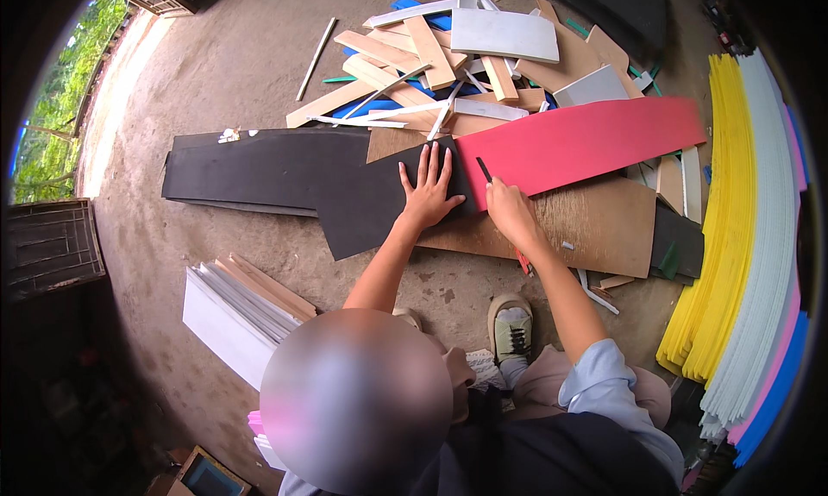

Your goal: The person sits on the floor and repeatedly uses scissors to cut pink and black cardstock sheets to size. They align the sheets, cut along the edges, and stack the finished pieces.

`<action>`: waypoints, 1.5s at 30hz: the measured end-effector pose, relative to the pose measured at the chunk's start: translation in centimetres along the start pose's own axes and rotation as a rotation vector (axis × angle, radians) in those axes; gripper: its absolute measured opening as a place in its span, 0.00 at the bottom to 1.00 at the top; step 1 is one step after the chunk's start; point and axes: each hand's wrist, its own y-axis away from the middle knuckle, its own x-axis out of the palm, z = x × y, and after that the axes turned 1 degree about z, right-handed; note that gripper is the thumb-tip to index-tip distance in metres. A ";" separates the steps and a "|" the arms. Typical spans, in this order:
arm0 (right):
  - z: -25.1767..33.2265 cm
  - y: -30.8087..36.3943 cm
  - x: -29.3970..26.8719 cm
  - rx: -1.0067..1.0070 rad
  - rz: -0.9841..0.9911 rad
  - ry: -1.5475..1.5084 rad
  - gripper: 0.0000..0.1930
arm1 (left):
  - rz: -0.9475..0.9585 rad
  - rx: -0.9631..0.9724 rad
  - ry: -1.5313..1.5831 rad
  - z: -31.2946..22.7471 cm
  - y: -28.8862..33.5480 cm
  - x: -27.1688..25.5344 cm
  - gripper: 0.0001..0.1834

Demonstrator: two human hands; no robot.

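My left hand [424,194] lies flat with fingers spread on a black foam sheet [366,207]. Closed in my right hand [511,210] is a cutter knife [484,169]; its long dark blade sticks out past the fingers and a red end shows by the wrist. The blade is over a long red sheet [586,144], close to where it meets the black one; whether it touches cannot be made out. Under these sheets lies a worn brown wooden board [595,224]. More black sheets [259,166] reach off to the left.
Beyond the board is a heap of offcuts [431,52] in beige, white, blue and green. Tall yellow sheets [724,229] and pale grey sheets [768,229] stack up on the right. White and beige sheets [237,302] lean near my left side. A shoe [511,328] is close to the board.
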 end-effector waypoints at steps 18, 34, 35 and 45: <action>1.5 -2.7 3.7 0.010 0.144 0.090 0.12 | 0.012 -0.027 0.013 0.0 0.6 -0.3 0.49; -3.5 4.0 1.1 0.189 0.504 -0.129 0.18 | -0.118 -0.183 -0.024 -3.2 0.4 -0.7 0.59; -3.7 3.6 0.8 0.161 0.396 -0.135 0.18 | -0.124 -0.195 -0.014 -3.7 0.5 -1.0 0.58; -0.4 -4.7 2.8 0.040 -0.058 -0.156 0.16 | -0.286 -0.153 -0.228 8.8 2.7 -4.4 0.29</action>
